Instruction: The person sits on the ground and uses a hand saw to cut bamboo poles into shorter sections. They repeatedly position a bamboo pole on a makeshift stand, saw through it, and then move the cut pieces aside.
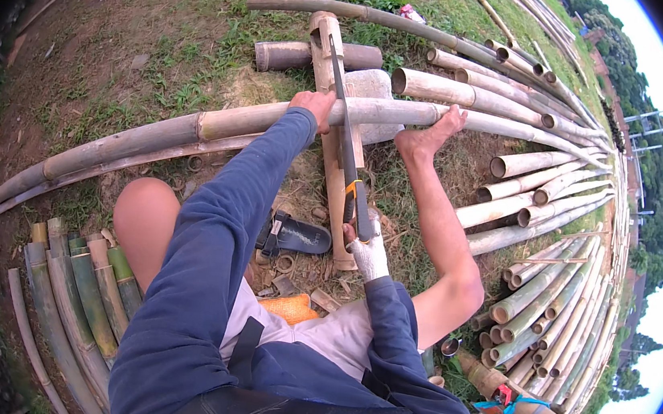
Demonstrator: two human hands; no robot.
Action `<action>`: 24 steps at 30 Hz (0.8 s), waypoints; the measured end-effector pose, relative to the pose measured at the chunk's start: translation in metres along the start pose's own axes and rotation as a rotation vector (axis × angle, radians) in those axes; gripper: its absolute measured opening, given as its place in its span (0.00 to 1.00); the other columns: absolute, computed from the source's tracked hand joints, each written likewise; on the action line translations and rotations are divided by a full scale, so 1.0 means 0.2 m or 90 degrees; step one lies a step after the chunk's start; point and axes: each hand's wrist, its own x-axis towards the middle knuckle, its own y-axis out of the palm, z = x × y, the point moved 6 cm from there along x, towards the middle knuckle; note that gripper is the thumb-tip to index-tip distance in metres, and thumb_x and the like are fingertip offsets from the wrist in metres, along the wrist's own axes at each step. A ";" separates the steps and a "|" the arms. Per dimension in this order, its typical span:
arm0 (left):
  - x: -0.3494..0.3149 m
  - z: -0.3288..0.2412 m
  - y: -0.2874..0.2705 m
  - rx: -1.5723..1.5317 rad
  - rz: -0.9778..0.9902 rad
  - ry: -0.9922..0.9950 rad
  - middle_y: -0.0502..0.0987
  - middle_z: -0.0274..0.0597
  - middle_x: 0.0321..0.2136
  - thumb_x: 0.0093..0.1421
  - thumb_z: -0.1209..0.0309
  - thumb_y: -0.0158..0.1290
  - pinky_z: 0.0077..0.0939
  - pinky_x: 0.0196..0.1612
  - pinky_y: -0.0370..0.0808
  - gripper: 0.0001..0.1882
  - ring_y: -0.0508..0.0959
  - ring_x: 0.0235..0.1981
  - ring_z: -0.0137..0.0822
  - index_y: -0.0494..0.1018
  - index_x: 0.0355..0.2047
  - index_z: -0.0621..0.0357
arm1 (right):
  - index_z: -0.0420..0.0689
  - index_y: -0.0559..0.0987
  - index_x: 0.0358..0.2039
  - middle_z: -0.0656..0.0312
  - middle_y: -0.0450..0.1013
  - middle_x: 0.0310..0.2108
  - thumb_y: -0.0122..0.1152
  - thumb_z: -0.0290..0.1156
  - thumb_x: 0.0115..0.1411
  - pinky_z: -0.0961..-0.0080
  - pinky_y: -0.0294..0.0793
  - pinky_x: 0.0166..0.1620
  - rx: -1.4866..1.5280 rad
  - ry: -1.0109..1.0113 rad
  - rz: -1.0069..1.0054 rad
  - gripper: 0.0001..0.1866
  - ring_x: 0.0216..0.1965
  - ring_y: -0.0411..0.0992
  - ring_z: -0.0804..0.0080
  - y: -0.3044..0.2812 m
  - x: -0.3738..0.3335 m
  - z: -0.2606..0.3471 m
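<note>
A long bamboo pole [232,118] lies across in front of me, left to right. My left hand [314,108] is closed round it, just left of a handsaw [347,132]. The saw's blade crosses the top of the pole; whether it has cut in is too small to tell. My right hand [369,253], in a white glove, is wrapped round the saw's black and orange handle. My bare foot [433,135] presses on the pole right of the blade. Under the pole runs a bamboo support piece [332,167], pointing away from me.
A pale stone block [377,82] and a short dark bamboo length [283,55] lie beyond the pole. Bamboo poles [531,309] are stacked at the right, and greenish lengths [89,283] at the left. A black sandal [300,234] and an orange mesh bag [288,308] lie nearer me.
</note>
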 end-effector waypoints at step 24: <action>0.06 -0.04 -0.05 0.040 0.067 -0.006 0.86 0.55 0.48 0.46 0.52 0.72 0.50 0.59 0.79 0.41 0.85 0.51 0.58 0.74 0.61 0.48 | 0.46 0.73 0.51 0.63 0.74 0.43 0.53 0.38 0.79 0.76 0.83 0.42 0.479 0.107 -0.057 0.09 0.42 0.77 0.71 -0.12 -0.41 0.15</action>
